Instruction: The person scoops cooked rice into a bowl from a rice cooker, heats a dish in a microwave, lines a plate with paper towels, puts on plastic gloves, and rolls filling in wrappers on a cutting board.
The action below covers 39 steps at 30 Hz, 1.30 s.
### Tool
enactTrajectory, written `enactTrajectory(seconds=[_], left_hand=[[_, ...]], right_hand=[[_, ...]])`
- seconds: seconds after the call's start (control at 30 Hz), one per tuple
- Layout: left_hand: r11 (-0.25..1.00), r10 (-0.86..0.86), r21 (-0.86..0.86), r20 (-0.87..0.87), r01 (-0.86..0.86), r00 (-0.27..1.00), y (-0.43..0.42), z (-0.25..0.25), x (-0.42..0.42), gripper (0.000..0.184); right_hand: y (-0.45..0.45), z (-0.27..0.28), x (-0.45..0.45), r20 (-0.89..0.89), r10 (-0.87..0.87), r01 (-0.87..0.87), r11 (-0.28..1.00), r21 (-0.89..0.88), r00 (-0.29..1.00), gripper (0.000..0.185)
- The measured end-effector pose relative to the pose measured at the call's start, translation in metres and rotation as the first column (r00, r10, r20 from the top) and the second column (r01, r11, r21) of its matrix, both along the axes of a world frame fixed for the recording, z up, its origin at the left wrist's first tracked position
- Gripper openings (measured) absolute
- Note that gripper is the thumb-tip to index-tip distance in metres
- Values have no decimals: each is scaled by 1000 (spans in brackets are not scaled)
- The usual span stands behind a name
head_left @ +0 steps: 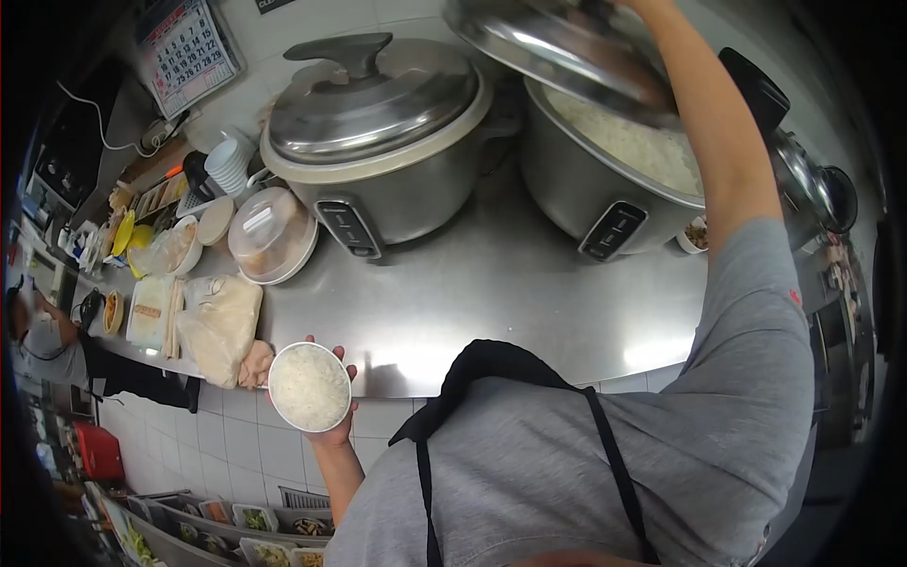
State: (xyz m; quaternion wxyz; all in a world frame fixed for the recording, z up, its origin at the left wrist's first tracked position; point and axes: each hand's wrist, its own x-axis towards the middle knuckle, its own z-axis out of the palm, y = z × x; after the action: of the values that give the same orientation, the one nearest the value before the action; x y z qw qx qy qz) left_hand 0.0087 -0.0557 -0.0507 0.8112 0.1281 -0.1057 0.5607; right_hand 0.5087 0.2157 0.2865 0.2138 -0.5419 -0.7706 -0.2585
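**While the left hand (335, 433) holds a white bowl (271, 383), a lid (567, 61) tilts above the open cooker (567, 180)**

Because the rice (310, 386) fills the white bowl to about its rim, a tilt of the wrist could spill some. The bowl is held off to the person's left, by the front edge of the desk (472, 293), so spilled grains might land on the floor tiles (241, 420). The left fingers curl around it from beneath, their tips showing at its far and right sides.

The right hand (647, 4) is at the lid's upper side, cut off by the frame's top edge; its fingers are hidden, and I cannot tell how firm their grip is. Should it slip, the lid could drop askew onto the cooker or knock the closed cooker (406, 203) beside it. Steam or drips from the metal might also catch the forearm (723, 132).

Near the bowl, a plastic bag (222, 317) and a pinkish lump (255, 366) lie at the desk's edge. If the bowl swung that way, its rim could brush the lump and be soiled.
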Motion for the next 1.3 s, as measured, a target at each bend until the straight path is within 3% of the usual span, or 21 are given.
enactTrajectory(seconds=[0.03,0.1,0.17,0.23,0.3,0.47,0.6,0.67,0.73,0.77,0.83,0.9,0.93,1.0,1.03,1.1,1.13,1.17,1.2,1.27,1.3], left_hand=[[1000,-23,-14,-2,23,1000,-3,-7,-2,83],[995,97,-26,5,-97,995,-12,6,14,84],[996,64,-58,-19,-65,998,-18,-4,12,84],[996,31,-88,-41,-35,999,-27,-4,19,84],[971,116,-196,-119,-138,986,-38,4,31,85],[961,136,-233,-84,-152,987,-61,1,49,85],[945,140,-297,-2,-134,990,-71,-3,56,85],[938,161,-313,17,-147,987,-71,-1,54,84],[937,186,-306,23,-170,982,-75,1,45,84],[935,207,-294,5,-197,978,-74,2,38,84],[924,265,-281,-11,-258,964,-68,4,18,84],[921,285,-266,-35,-284,958,-75,1,-3,84],[914,302,-265,-61,-308,951,-77,1,-17,84],[905,311,-270,-107,-329,944,-81,4,-50,82],[910,307,-255,-115,-326,945,-87,-4,-71,82],[918,351,-159,-102,-363,931,-95,-22,-116,83],[858,419,-241,-186,-454,889,-102,-15,-132,83],[862,414,-237,-181,-448,892,-109,-20,-151,83],[866,418,-222,-166,-447,893,-117,-27,-174,83],[851,446,-230,-157,-472,881,-132,-27,-208,83],[853,439,-234,-160,-466,884,-141,-23,-222,83]], right_hand=[[-2,-15,24,51,-71,71,997,-4,996,44],[-10,-43,65,35,-95,96,995,-21,995,45],[-12,-71,103,16,-113,114,992,-48,993,46],[-5,-88,132,80,-105,113,989,-92,991,70],[-8,-98,135,62,-106,112,987,-116,992,67],[-15,-113,132,53,-182,189,964,-187,982,67],[-6,-127,158,111,-151,161,983,-83,982,74],[-13,-117,151,121,-239,260,944,-205,964,75],[11,-122,176,194,-272,302,942,-147,942,74],[22,-123,189,252,-245,256,967,-10,936,71],[17,-106,159,242,-211,162,965,209,947,53],[29,-78,123,-4,-175,172,962,214,985,39],[-3,-62,52,-45,104,-86,952,295,994,37],[-26,-46,-55,-448,295,-184,944,274,844,35],[-36,-42,-111,-311,346,-260,923,284,885,35],[-26,-37,-202,-280,509,-484,861,158,814,39],[-39,-43,-265,-381,426,-485,871,-72,821,49],[-58,-51,-330,-388,380,-474,861,-182,840,50],[-78,-47,-382,-241,264,-337,874,-350,934,49],[-33,-75,-441,-94,279,-286,805,-520,956,50],[7,-101,-461,-160,274,-316,782,-537,948,44]])
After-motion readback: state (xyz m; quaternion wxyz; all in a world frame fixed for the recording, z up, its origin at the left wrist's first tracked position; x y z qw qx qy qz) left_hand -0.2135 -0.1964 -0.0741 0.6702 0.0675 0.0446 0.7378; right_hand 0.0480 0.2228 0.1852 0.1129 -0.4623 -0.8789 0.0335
